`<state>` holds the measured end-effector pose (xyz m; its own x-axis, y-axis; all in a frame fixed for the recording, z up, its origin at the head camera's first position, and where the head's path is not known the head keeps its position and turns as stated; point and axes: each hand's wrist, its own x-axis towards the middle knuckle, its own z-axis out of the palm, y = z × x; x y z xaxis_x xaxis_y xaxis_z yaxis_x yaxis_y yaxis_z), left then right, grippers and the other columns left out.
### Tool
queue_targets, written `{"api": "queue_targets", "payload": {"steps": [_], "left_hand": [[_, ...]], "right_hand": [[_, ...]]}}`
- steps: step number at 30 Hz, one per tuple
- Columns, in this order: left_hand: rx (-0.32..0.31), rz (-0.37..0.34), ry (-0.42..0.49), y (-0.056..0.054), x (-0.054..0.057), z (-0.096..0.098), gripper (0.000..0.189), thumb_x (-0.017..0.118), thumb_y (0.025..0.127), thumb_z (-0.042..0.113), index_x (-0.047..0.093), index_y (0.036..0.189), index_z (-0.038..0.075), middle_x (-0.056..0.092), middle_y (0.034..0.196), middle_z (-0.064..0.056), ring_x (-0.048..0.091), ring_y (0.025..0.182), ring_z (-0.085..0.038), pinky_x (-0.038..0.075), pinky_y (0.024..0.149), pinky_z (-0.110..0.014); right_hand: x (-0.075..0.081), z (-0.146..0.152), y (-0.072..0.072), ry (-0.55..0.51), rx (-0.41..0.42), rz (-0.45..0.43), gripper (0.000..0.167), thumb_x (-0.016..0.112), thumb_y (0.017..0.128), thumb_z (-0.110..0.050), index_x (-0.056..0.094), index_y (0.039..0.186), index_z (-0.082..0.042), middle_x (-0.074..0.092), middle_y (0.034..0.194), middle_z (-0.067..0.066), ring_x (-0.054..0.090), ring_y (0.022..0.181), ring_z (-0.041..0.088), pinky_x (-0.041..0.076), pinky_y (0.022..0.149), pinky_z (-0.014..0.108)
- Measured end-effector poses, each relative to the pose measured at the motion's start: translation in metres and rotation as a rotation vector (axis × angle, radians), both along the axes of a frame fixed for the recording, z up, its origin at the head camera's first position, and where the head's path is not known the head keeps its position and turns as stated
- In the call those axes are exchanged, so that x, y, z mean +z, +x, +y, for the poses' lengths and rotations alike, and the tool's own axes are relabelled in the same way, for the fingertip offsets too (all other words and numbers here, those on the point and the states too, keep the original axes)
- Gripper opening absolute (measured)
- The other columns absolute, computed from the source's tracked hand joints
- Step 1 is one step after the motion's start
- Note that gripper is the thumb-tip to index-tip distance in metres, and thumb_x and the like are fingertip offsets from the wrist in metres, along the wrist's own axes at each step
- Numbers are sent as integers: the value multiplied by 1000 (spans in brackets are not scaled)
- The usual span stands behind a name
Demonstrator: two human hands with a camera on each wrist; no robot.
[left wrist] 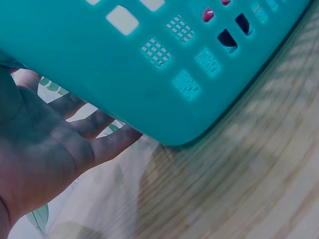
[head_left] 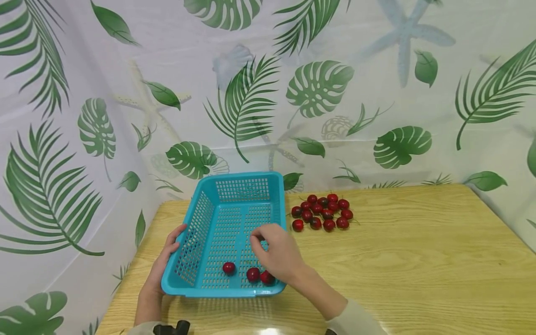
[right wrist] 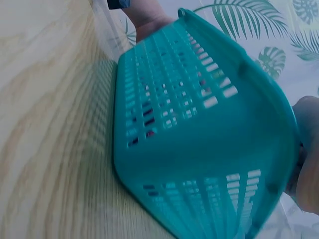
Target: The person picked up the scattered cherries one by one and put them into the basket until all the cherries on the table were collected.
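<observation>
A blue plastic basket [head_left: 224, 292] with slotted walls stands on the table, and several cherries lie inside near its front, among them one cherry [head_left: 229, 268] set apart. My left hand [head_left: 161, 263] holds the basket's left rim; in the left wrist view its fingers [left wrist: 117, 144] reach to the rim and their tips are hidden behind it. Over the basket's right side hovers my right hand [head_left: 278, 253], thumb and forefinger curled toward each other. Whether anything small sits between those fingertips is hidden. At the right wrist view's edge, the right hand [right wrist: 308, 154] shows only partly.
A cluster of dark red cherries [head_left: 322, 209], some with stems, lies on the wooden table [head_left: 402, 260] just right of the basket. Behind and to the left hangs a white cloth [head_left: 268, 107] printed with green leaves.
</observation>
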<state>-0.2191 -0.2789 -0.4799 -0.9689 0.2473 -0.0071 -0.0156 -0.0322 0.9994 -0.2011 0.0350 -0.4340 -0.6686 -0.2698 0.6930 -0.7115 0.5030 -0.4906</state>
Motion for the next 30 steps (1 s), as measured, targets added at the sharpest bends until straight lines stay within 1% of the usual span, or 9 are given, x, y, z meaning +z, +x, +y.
{"api": "queue_targets", "payload": {"steps": [2, 4, 10, 13, 16, 21, 24, 27, 30], "left_hand": [[-2, 2, 3, -1, -1, -1, 51, 22, 108, 28, 12, 157, 23, 2, 163, -11, 11, 145, -40, 40, 98, -31], [-3, 3, 6, -1, -1, 0, 51, 22, 108, 28, 12, 158, 23, 2, 163, -11, 11, 145, -39, 41, 97, -28], [-5, 0, -2, 0, -2, -1, 51, 21, 108, 29, 12, 158, 24, 0, 164, -10, 9, 146, -40, 38, 99, -32], [-5, -4, -2, 0, -2, -1, 51, 22, 108, 29, 12, 158, 23, 0, 164, -10, 8, 147, -41, 37, 100, -34], [-6, -3, -5, 0, -1, -2, 51, 22, 108, 30, 12, 158, 23, 0, 164, -11, 8, 147, -41, 37, 100, -35], [-10, -1, -6, 0, -1, -2, 51, 21, 108, 30, 11, 158, 23, -1, 164, -10, 7, 147, -40, 36, 101, -34], [-11, 0, -6, 0, -2, -2, 51, 21, 108, 31, 11, 158, 23, -1, 164, -10, 6, 148, -41, 35, 102, -35], [-8, 3, -10, 0, -2, -2, 52, 21, 108, 31, 11, 158, 23, -2, 164, -11, 5, 148, -42, 34, 102, -37], [-3, 3, -8, -1, -4, -2, 52, 22, 108, 32, 12, 158, 24, -1, 164, -10, 6, 148, -41, 36, 101, -35]], "right_hand": [[-2, 7, -3, -24, -40, 35, 6, 67, 87, -2, 70, 87, -8, 69, 83, 0, 62, 78, 13, 51, 69, 26], [-3, 15, -6, -34, -73, 36, 6, 67, 87, -3, 71, 88, -7, 70, 83, 1, 61, 77, 13, 51, 67, 25], [-7, 42, -13, -42, -148, -48, 6, 67, 88, -3, 72, 90, -5, 69, 82, 3, 63, 75, 13, 52, 63, 27], [-9, 56, -16, -53, -193, -73, 5, 67, 89, -3, 71, 90, -5, 69, 81, 3, 63, 74, 13, 52, 62, 28], [-12, 71, -18, -72, -231, -112, 5, 66, 91, -5, 71, 89, -6, 68, 78, 2, 61, 70, 12, 51, 61, 26], [-17, 98, -23, -91, -310, -210, 9, 63, 94, -9, 70, 89, -6, 64, 73, 0, 53, 61, 11, 47, 57, 26], [-19, 114, -25, -95, -375, -303, 13, 61, 95, -13, 70, 91, -4, 64, 71, 2, 49, 56, 12, 43, 53, 26], [-20, 130, -26, -81, -428, -414, 18, 58, 96, -17, 70, 96, -3, 67, 75, 6, 51, 56, 14, 43, 51, 28], [-22, 149, -25, -61, -478, -509, 23, 55, 97, -20, 69, 102, -2, 69, 84, 10, 55, 61, 16, 44, 53, 30]]}}
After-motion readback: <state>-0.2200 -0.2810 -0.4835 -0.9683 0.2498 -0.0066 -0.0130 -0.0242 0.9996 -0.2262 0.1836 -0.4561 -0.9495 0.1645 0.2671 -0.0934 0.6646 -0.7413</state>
